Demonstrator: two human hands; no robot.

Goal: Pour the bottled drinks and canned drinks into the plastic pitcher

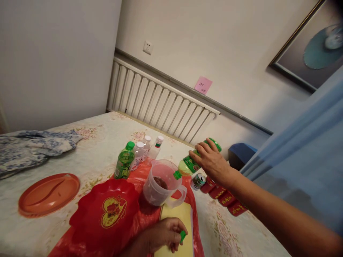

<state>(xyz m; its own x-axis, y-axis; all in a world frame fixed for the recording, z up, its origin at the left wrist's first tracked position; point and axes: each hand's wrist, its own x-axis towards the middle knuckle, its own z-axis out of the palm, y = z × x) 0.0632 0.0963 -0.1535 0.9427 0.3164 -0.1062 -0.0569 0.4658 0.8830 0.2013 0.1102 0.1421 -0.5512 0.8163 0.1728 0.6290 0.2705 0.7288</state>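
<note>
Green-labelled plastic bottle tipped at translucent handled jug | our right hand wraps it | our left hand pinches green cap

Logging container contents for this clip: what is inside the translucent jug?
Dark contents, apparently liquid, show inside the translucent jug. The tilted green bottle covers part of its rim in view; whatever lies beneath the dark surface, including the jug's bottom, is hidden.

In the upper middle, a white socket is on the pale wall. Below stands a white radiator, with a pink handwritten paper above its right part. A framed picture occupies the upper right corner; a blue curtain hangs below it. At the left edge lies a patterned cloth.
</note>
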